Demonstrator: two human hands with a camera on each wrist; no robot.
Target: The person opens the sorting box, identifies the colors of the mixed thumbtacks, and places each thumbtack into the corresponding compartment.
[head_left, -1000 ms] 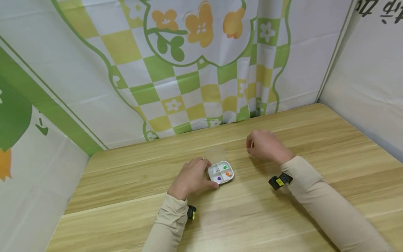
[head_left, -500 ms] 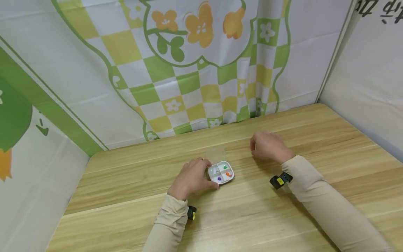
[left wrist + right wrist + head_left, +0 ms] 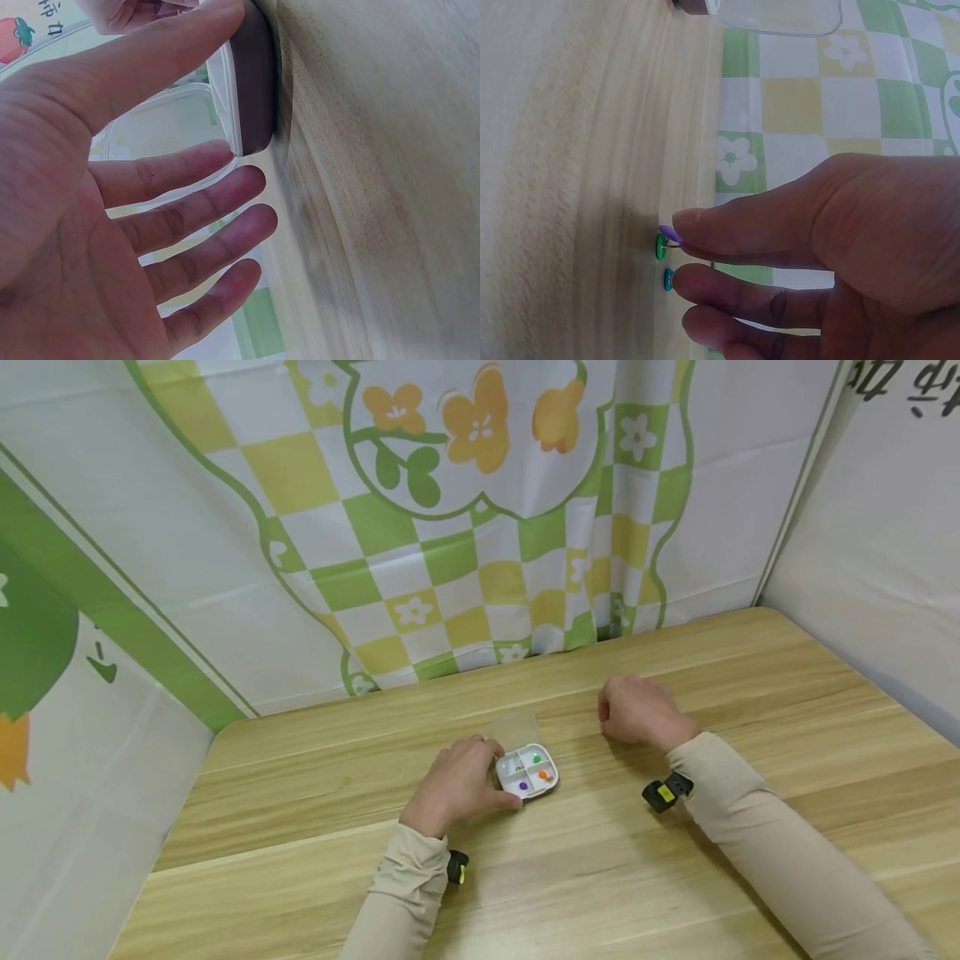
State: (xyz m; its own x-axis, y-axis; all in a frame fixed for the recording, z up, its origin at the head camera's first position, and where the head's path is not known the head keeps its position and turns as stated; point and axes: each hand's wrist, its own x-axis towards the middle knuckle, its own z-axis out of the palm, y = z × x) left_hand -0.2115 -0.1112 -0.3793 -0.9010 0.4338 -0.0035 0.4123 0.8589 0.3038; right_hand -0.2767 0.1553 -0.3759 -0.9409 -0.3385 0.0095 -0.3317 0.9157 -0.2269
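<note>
A small white box [image 3: 541, 791] with four compartments lies on the table, its clear lid [image 3: 514, 727] folded back. Green, orange and purple thumbtacks show in separate compartments; the far-left one is unclear. My left hand [image 3: 459, 787] holds the box between thumb and index finger, at its dark side wall [image 3: 253, 82] in the left wrist view; the other fingers are extended. To the right, my right hand [image 3: 643, 713] is low over the table. Its thumb and index finger pinch a purple thumbtack [image 3: 668, 231]. Beside it are a green thumbtack [image 3: 661, 247] and a blue thumbtack [image 3: 668, 280], the blue one at a fingertip.
The wooden table [image 3: 315, 852] reaches back to a checked green, yellow and white curtain [image 3: 480, 552]. A white wall panel [image 3: 885, 527] borders the right side. Black wrist straps sit on both forearms, over beige sleeves.
My right hand has shifted slightly right and towards me, down closer to the table. The left hand and the box have stayed in place.
</note>
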